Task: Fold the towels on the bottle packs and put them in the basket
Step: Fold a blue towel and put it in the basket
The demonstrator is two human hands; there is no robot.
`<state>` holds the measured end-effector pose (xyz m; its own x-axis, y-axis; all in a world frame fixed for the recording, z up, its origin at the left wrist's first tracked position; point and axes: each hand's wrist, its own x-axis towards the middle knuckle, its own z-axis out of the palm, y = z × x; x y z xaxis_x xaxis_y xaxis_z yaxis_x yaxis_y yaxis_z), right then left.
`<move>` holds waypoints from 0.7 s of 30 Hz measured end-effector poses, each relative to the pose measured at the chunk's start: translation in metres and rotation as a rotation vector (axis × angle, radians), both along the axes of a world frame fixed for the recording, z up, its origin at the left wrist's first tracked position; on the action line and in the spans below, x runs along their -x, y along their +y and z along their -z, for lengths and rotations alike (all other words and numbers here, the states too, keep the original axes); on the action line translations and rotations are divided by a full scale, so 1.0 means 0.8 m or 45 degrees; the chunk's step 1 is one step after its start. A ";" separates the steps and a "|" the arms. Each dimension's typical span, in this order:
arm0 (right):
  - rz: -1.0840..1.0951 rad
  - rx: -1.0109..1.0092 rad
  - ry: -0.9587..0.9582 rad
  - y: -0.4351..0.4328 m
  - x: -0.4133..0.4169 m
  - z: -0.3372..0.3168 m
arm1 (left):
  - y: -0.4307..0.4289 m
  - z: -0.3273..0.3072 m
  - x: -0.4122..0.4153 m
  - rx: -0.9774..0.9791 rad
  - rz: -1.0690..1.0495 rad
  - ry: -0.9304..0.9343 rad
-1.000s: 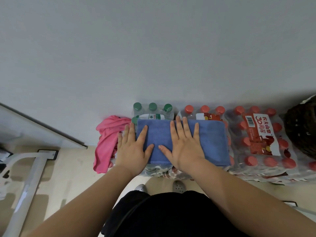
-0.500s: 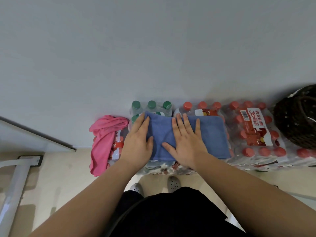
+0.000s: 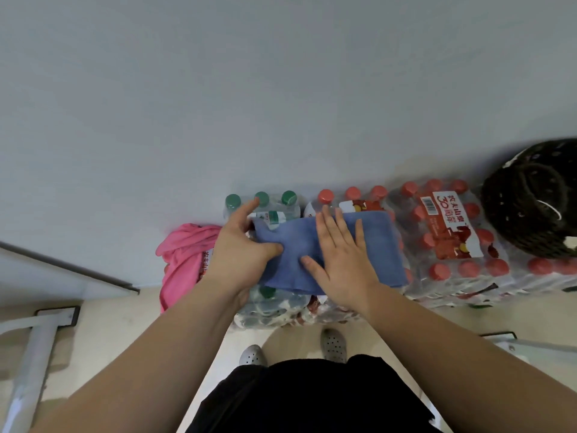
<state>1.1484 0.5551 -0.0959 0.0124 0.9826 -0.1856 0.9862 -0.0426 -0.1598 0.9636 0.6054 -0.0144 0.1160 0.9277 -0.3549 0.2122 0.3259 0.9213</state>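
A folded blue towel (image 3: 382,245) lies across the shrink-wrapped bottle packs (image 3: 449,245) against the wall. My left hand (image 3: 239,254) grips the towel's left end, thumb on top and fingers under the lifted edge. My right hand (image 3: 342,260) lies flat and spread on the towel's middle, pressing it down. A crumpled pink towel (image 3: 184,260) hangs over the far left pack. The dark woven basket (image 3: 530,201) sits on the packs at the far right.
A grey wall rises directly behind the packs. A white metal frame leg (image 3: 34,354) stands on the beige floor at the left, and another frame edge (image 3: 537,345) shows at the right. My shoes (image 3: 334,345) are close to the packs' front.
My left hand went from lying flat on the towel to gripping and lifting its left end, which has bunched toward the middle. The right hand stays flat. The view has shifted slightly left.
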 end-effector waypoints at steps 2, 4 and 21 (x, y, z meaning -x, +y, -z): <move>0.017 -0.015 0.084 -0.010 -0.023 -0.005 | -0.006 -0.016 -0.023 -0.087 0.051 0.014; 0.041 -0.027 0.215 -0.020 -0.053 -0.010 | -0.016 -0.031 -0.050 -0.260 0.167 0.098; 0.165 -0.106 1.280 -0.061 -0.193 -0.019 | -0.061 0.036 -0.226 -0.713 0.721 0.569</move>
